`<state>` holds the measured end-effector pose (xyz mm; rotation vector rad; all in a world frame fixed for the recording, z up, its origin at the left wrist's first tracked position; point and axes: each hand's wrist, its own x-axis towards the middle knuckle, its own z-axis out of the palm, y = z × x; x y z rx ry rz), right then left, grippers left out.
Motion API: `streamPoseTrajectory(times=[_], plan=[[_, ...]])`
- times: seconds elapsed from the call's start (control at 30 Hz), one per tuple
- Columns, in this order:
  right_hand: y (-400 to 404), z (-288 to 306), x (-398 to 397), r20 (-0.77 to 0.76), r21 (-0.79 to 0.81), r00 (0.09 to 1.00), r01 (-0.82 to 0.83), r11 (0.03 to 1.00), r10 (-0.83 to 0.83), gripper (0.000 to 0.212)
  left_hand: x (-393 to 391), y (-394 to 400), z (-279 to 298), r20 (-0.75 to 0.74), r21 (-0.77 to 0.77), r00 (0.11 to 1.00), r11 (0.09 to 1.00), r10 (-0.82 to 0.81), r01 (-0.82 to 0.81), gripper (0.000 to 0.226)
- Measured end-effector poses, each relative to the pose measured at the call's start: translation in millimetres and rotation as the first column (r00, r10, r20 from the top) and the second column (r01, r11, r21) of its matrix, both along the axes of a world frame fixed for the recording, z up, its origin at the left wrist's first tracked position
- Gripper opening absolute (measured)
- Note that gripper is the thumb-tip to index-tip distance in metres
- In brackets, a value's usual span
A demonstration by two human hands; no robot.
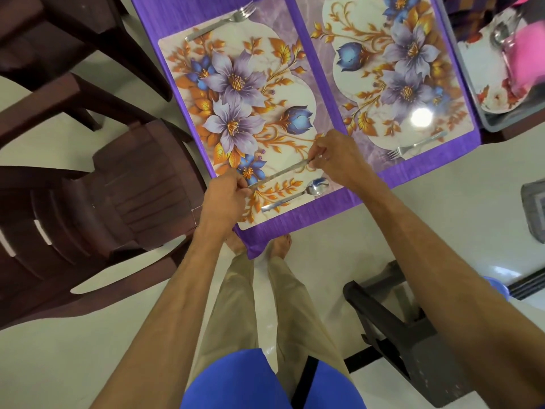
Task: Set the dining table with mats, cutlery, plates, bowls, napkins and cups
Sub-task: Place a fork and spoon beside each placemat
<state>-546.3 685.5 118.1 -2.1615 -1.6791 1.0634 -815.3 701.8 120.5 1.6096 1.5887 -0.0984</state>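
Two floral mats lie side by side on the purple table: the left mat (236,93) and the right mat (398,69). Over the near end of the left mat, my left hand (225,199) pinches one end of a steel knife (280,173) and my right hand (336,157) pinches the other end. A spoon (298,193) lies just in front of the knife, near the mat's edge. One fork (221,21) rests at the far end of the left mat. Another fork (413,146) lies at the near end of the right mat.
Dark brown chairs (97,199) stand to the left of the table. A grey tub (507,119) at the right holds floral plates (486,75), a pink cup (528,63) and cutlery. A black stool (410,338) stands on the floor at my right.
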Motion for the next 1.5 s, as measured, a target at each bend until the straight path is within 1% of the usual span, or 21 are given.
streamPoseTrajectory(times=[0.07, 0.13, 0.2, 0.23, 0.27, 0.33, 0.4, 0.57, 0.7, 0.77, 0.87, 0.9, 0.93, 1.03, 1.1, 1.17, 1.23, 1.33, 1.4, 1.47, 1.5], plan=[[4, 10, 7, -0.102, -0.041, 0.994, 0.045, 0.998, -0.049, 0.008, -7, 2, 1, 0.148, -0.078, 0.983, 0.992, 0.108, -0.097, 0.007], [6, 24, 16, -0.273, -0.090, 0.950, 0.130, 0.987, -0.150, 0.018, -15, 4, 5, 0.291, -0.237, 0.921, 0.952, 0.260, -0.194, 0.010], [5, 40, 24, -0.471, -0.143, 0.842, 0.221, 0.965, -0.263, 0.027, -20, 5, 6, 0.381, -0.397, 0.829, 0.882, 0.409, -0.253, 0.015], [4, 46, 27, -0.541, -0.164, 0.789, 0.241, 0.957, -0.291, 0.031, -22, 5, 7, 0.398, -0.450, 0.795, 0.853, 0.457, -0.265, 0.016], [3, 50, 28, -0.577, -0.169, 0.762, 0.242, 0.955, -0.295, 0.032, -24, 5, 7, 0.408, -0.487, 0.771, 0.831, 0.489, -0.269, 0.016], [1, 52, 24, -0.579, -0.160, 0.764, 0.238, 0.958, -0.287, 0.032, -25, 3, 7, 0.422, -0.540, 0.734, 0.798, 0.533, -0.269, 0.019], [-2, 50, 19, -0.574, -0.172, 0.756, 0.265, 0.949, -0.315, 0.028, -26, 0, 6, 0.438, -0.548, 0.713, 0.791, 0.548, -0.271, 0.021], [-11, 43, 8, -0.597, -0.270, 0.679, 0.333, 0.903, -0.429, 0.023, -25, -8, 6, 0.512, -0.438, 0.669, 0.834, 0.539, -0.336, 0.028], [-17, 43, 4, -0.622, -0.289, 0.663, 0.300, 0.909, -0.416, 0.025, -26, -16, 3, 0.510, -0.346, 0.678, 0.847, 0.530, -0.403, 0.027], [-18, 44, 3, -0.638, -0.286, 0.660, 0.274, 0.918, -0.396, 0.029, -26, -19, 2, 0.479, -0.299, 0.703, 0.851, 0.526, -0.433, 0.024], [-18, 43, 4, -0.653, -0.269, 0.646, 0.290, 0.919, -0.395, 0.029, -24, -22, 0, 0.425, -0.283, 0.736, 0.850, 0.527, -0.445, 0.027], [-17, 41, 5, -0.631, -0.254, 0.667, 0.305, 0.918, -0.396, 0.028, -22, -22, -1, 0.411, -0.282, 0.748, 0.853, 0.521, -0.439, 0.027], [-16, 38, 5, -0.581, -0.232, 0.714, 0.317, 0.920, -0.392, 0.027, -20, -23, -1, 0.396, -0.281, 0.760, 0.856, 0.515, -0.434, 0.027], [-14, 27, 5, -0.369, -0.146, 0.869, 0.296, 0.944, -0.329, 0.023, -11, -23, -2, 0.383, -0.313, 0.749, 0.839, 0.540, -0.445, 0.026], [-12, 23, 4, -0.286, -0.084, 0.908, 0.295, 0.952, -0.307, 0.021, -4, -23, -1, 0.389, -0.369, 0.705, 0.802, 0.592, -0.470, 0.026], [-9, 20, 4, -0.239, -0.013, 0.918, 0.322, 0.946, -0.316, 0.020, 2, -21, -1, 0.387, -0.434, 0.660, 0.759, 0.644, -0.486, 0.027], [-8, 18, 6, -0.218, 0.024, 0.912, 0.362, 0.932, -0.349, 0.021, 5, -21, -2, 0.376, -0.482, 0.638, 0.730, 0.672, -0.485, 0.027], [-12, 17, 8, -0.267, -0.041, 0.873, 0.414, 0.909, -0.409, 0.019, 5, -24, -2, 0.353, -0.505, 0.636, 0.712, 0.686, -0.488, 0.025], [-15, 15, 8, -0.323, -0.103, 0.828, 0.452, 0.886, -0.459, 0.018, 4, -28, -3, 0.337, -0.431, 0.685, 0.752, 0.646, -0.498, 0.024], [-18, 12, 8, -0.365, -0.157, 0.778, 0.491, 0.857, -0.512, 0.018, 6, -31, -4, 0.287, -0.279, 0.754, 0.804, 0.591, -0.524, 0.022], [-19, 10, 7, -0.380, -0.180, 0.756, 0.505, 0.844, -0.533, 0.017, 7, -32, -4, 0.265, -0.215, 0.769, 0.813, 0.582, -0.541, 0.022]])
